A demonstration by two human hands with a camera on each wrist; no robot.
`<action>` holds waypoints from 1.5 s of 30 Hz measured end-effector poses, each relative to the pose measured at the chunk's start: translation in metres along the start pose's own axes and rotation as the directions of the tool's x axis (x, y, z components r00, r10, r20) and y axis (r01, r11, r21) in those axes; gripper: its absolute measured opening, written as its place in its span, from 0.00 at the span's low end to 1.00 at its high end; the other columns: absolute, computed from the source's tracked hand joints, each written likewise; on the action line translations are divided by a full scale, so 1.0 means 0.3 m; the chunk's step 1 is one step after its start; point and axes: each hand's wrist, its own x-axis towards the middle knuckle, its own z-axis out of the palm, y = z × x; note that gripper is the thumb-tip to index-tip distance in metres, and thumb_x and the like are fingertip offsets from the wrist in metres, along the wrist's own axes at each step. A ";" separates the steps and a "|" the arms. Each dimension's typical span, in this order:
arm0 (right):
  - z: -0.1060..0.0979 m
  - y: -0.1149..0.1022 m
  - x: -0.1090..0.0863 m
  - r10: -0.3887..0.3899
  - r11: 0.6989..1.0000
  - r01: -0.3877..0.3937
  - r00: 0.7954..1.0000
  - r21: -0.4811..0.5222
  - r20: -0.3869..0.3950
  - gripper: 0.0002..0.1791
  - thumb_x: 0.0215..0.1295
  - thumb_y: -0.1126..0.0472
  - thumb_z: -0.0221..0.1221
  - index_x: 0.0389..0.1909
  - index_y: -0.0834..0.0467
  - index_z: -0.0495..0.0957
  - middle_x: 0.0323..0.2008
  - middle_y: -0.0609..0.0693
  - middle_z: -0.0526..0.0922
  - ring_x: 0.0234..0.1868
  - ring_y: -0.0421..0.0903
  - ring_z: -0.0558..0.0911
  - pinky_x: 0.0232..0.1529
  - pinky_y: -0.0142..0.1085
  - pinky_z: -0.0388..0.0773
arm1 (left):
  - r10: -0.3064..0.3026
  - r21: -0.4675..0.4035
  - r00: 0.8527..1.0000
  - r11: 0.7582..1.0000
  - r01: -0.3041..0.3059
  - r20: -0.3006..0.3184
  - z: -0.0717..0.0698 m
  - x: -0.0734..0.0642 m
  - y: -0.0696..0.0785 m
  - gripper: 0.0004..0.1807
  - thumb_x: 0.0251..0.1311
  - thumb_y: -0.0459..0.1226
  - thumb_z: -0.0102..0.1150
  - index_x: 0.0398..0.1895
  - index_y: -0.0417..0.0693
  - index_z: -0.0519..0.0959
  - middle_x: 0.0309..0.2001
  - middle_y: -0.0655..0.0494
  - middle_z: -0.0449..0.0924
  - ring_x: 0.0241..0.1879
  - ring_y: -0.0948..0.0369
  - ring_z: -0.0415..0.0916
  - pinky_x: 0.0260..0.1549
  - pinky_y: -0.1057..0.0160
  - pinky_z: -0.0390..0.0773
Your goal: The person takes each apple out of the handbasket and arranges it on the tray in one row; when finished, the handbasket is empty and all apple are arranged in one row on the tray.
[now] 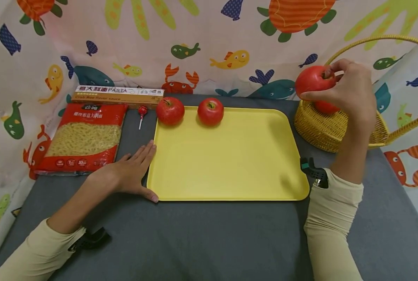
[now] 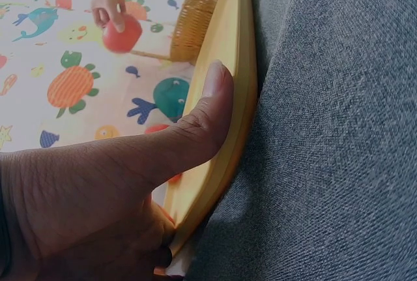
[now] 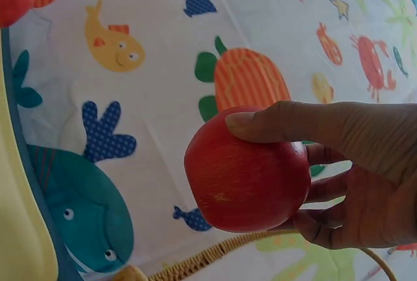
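A red apple (image 1: 313, 82) is held up by my right hand (image 1: 353, 89) above the wicker basket (image 1: 317, 130). The right wrist view shows the thumb and fingers around that apple (image 3: 247, 177). Another red fruit (image 1: 325, 107) lies inside the basket, partly hidden. My left hand (image 1: 133, 171) rests at the left edge of the yellow tray (image 1: 226, 156), fingers straight and thumb near the front corner. In the left wrist view its thumb lies along the tray's rim (image 2: 225, 137). Two red apples (image 1: 170, 111) (image 1: 210, 112) sit at the tray's back left.
Left of the tray lie a red bag of pasta (image 1: 84, 136), a long pasta box (image 1: 117, 95) and a red lollipop (image 1: 142, 112). The basket's tall handle (image 1: 384, 38) arches up at the right. A patterned curtain (image 1: 209, 23) hangs behind the grey table (image 1: 209, 242).
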 end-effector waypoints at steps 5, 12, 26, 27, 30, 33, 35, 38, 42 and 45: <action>0.064 -0.045 0.009 -0.081 0.996 0.083 0.991 -0.016 0.107 0.32 0.55 0.51 0.78 0.53 0.65 0.77 0.54 0.63 0.80 0.55 0.54 0.73 0.48 0.33 0.81 | -0.004 -0.011 1.000 1.000 0.004 0.010 0.002 0.001 -0.001 0.85 0.40 0.76 0.70 0.84 0.38 0.30 0.86 0.37 0.25 0.85 0.35 0.33 0.77 0.26 0.46; 0.164 -0.100 0.024 -0.209 0.976 0.216 0.948 -0.004 0.240 0.31 0.51 0.53 0.81 0.47 0.64 0.77 0.53 0.66 0.79 0.55 0.61 0.72 0.48 0.55 0.79 | -0.004 -0.005 1.000 1.000 0.004 0.015 -0.002 0.007 -0.001 0.85 0.40 0.76 0.69 0.84 0.38 0.29 0.86 0.38 0.25 0.85 0.35 0.34 0.77 0.26 0.47; 0.350 -0.160 0.036 -0.247 0.951 0.305 0.844 -0.048 0.476 0.26 0.52 0.51 0.80 0.40 0.61 0.77 0.42 0.60 0.83 0.44 0.55 0.77 0.42 0.46 0.76 | -0.007 -0.003 1.000 1.000 0.007 0.012 0.007 0.013 -0.006 0.85 0.40 0.77 0.68 0.84 0.38 0.29 0.86 0.39 0.25 0.85 0.36 0.33 0.78 0.27 0.46; 0.361 -0.159 0.038 -0.242 0.951 0.305 0.842 -0.055 0.482 0.26 0.52 0.51 0.80 0.39 0.61 0.77 0.40 0.59 0.82 0.43 0.54 0.77 0.41 0.45 0.75 | -0.007 -0.001 1.000 1.000 0.007 0.011 0.007 0.013 -0.006 0.85 0.40 0.77 0.68 0.84 0.38 0.29 0.86 0.39 0.24 0.85 0.36 0.33 0.78 0.27 0.47; 0.389 -0.156 0.042 -0.218 0.952 0.295 0.839 -0.080 0.498 0.26 0.51 0.50 0.81 0.38 0.60 0.76 0.38 0.57 0.79 0.41 0.54 0.76 0.38 0.42 0.72 | -0.006 0.007 1.000 1.000 0.006 0.012 0.006 0.012 -0.004 0.85 0.40 0.77 0.68 0.84 0.38 0.29 0.86 0.38 0.24 0.85 0.36 0.34 0.78 0.27 0.47; 0.413 -0.149 0.045 -0.198 0.953 0.287 0.832 -0.096 0.518 0.27 0.53 0.49 0.80 0.39 0.61 0.75 0.39 0.57 0.78 0.40 0.54 0.76 0.38 0.42 0.71 | -0.005 0.011 1.000 1.000 0.005 0.011 0.005 0.010 -0.004 0.86 0.39 0.77 0.68 0.84 0.38 0.29 0.86 0.38 0.25 0.85 0.35 0.34 0.77 0.26 0.48; 0.428 -0.143 0.047 -0.192 0.954 0.284 0.828 -0.099 0.528 0.27 0.53 0.49 0.79 0.39 0.61 0.75 0.39 0.58 0.78 0.41 0.55 0.76 0.39 0.42 0.71 | -0.004 0.013 1.000 1.000 0.004 0.010 0.005 0.008 -0.004 0.86 0.39 0.77 0.68 0.84 0.38 0.29 0.86 0.37 0.25 0.84 0.35 0.34 0.77 0.26 0.48; 0.446 -0.138 0.051 -0.186 0.954 0.281 0.823 -0.100 0.536 0.27 0.53 0.49 0.79 0.38 0.61 0.74 0.39 0.57 0.77 0.41 0.55 0.76 0.38 0.42 0.70 | -0.003 0.012 1.000 1.000 0.003 0.011 0.004 0.007 -0.003 0.86 0.39 0.77 0.68 0.84 0.38 0.29 0.86 0.37 0.25 0.84 0.35 0.34 0.77 0.26 0.48; 0.453 -0.144 0.055 -0.177 0.955 0.277 0.816 -0.104 0.550 0.28 0.54 0.50 0.79 0.38 0.61 0.72 0.39 0.58 0.75 0.43 0.56 0.75 0.40 0.44 0.70 | -0.005 0.015 1.000 1.000 0.004 0.009 0.001 0.007 -0.002 0.86 0.39 0.77 0.68 0.84 0.38 0.29 0.86 0.38 0.25 0.85 0.35 0.34 0.77 0.26 0.48; 0.455 -0.149 0.059 -0.166 0.957 0.271 0.806 -0.104 0.568 0.29 0.55 0.52 0.79 0.40 0.62 0.71 0.41 0.59 0.74 0.45 0.58 0.74 0.43 0.46 0.71 | -0.009 0.014 1.000 1.000 0.009 0.008 0.000 0.007 -0.005 0.86 0.39 0.77 0.68 0.84 0.38 0.29 0.86 0.37 0.25 0.85 0.35 0.34 0.77 0.26 0.47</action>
